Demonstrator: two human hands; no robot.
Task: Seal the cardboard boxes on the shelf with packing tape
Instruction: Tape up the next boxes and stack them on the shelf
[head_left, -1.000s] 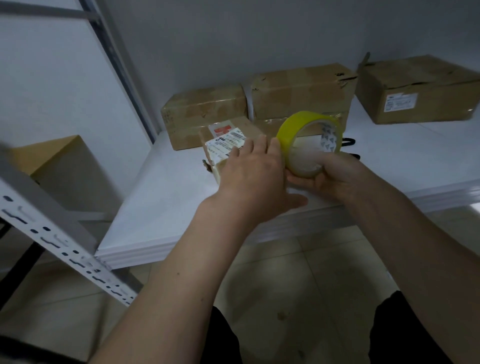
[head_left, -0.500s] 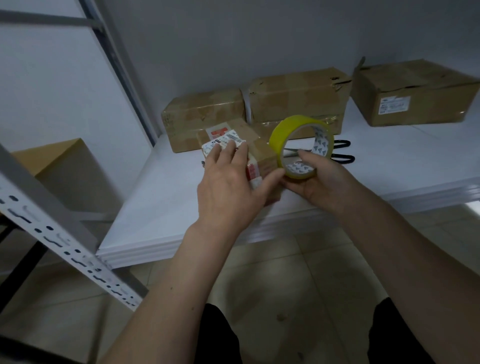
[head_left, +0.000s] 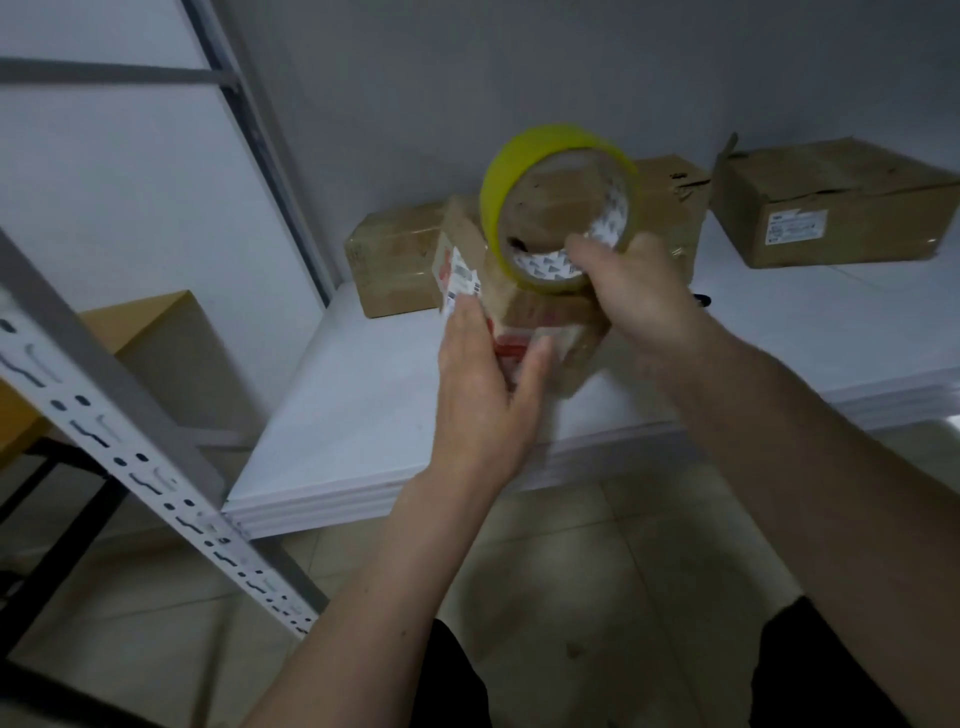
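A small cardboard box (head_left: 540, 317) with white and red labels is tipped up above the white shelf (head_left: 353, 415). My left hand (head_left: 488, 395) holds its near end, thumb on one side and fingers along the labelled side. My right hand (head_left: 639, 296) grips a yellow roll of packing tape (head_left: 498, 192) against the box's upper face. Three larger cardboard boxes stand at the back of the shelf: one on the left (head_left: 389, 270), one in the middle (head_left: 670, 208) partly hidden by the roll, one on the right (head_left: 836, 202).
A grey perforated shelf upright (head_left: 130, 431) slants across the lower left. Another brown box (head_left: 150, 338) stands on a lower level at the left. Something black (head_left: 701, 300) pokes out behind my right hand. Below the shelf edge lies a tiled floor (head_left: 597, 571).
The small box has been tipped up from lying flat. My right hand has lifted the tape roll higher and onto the box. The view has moved closer.
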